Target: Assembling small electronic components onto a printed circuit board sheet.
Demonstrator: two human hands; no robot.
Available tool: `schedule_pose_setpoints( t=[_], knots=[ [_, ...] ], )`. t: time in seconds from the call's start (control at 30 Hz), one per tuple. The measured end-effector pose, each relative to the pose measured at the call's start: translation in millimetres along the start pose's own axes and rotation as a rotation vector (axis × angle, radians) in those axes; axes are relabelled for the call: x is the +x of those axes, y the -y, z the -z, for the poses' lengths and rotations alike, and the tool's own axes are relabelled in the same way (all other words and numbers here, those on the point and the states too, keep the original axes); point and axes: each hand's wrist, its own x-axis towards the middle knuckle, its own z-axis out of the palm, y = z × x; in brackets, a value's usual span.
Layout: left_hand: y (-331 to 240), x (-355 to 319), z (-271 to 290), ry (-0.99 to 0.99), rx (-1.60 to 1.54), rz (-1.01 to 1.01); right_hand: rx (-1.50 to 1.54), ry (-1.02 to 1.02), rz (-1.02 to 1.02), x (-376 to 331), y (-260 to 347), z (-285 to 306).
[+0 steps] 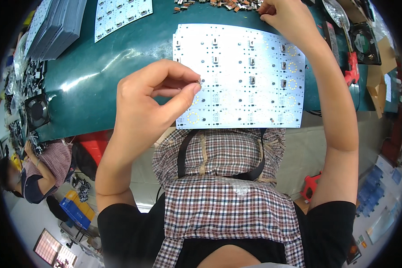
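Observation:
A white sheet of printed circuit boards (230, 107) lies at the table's near edge, with rings of small yellow dots and dark round parts on it. Small slide switches (252, 80) stand on its upper rows; the lower rows show bare marked spots. Over the sheet's left side, my left hand (154, 94) is closed in a pinch, thumb against forefinger; what sits between the tips is too small to tell. Up at the far edge, my right hand (290, 20) has its fingertips pinched beside a pile of loose small switches (232, 5). Anything in those fingertips is hidden.
A tall stack of white boards (58, 31) stands at the far left, near another populated sheet (122, 18). To the right are a red-handled tool (352, 69), a black fan (364, 42) and a cardboard box (379, 85). Another person (44, 172) sits at the left.

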Motion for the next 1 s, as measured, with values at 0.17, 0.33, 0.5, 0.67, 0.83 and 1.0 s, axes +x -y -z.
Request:
schedule_pose_setpoints(
  t=[0.17,0.33,0.5,0.67,0.83,1.0],
  knots=[
    [2.5,5.7,-4.4,-0.030,0.328,-0.170,-0.084,-0.041,-0.058,-1.5,8.5,-1.9],
    [11.2,13.6,-18.5,-0.041,0.604,-0.464,-0.033,-0.173,-0.068,-1.6,-4.2,-9.8],
    [14.2,21.8,-27.0,-0.065,0.708,-0.604,0.041,-0.293,0.040,-11.1,-7.8,3.3],
    [14.5,24.3,-28.4,-0.020,0.781,-0.607,0.274,-0.326,-0.171,-38.0,28.4,37.5],
    [6.4,26.5,-26.4,0.025,0.824,-0.575,0.385,-0.336,-0.189,-56.8,27.2,43.0],
    [2.0,25.8,-24.9,0.054,0.880,-0.564,0.469,-0.343,-0.166,-73.7,29.8,46.4]
  ],
)
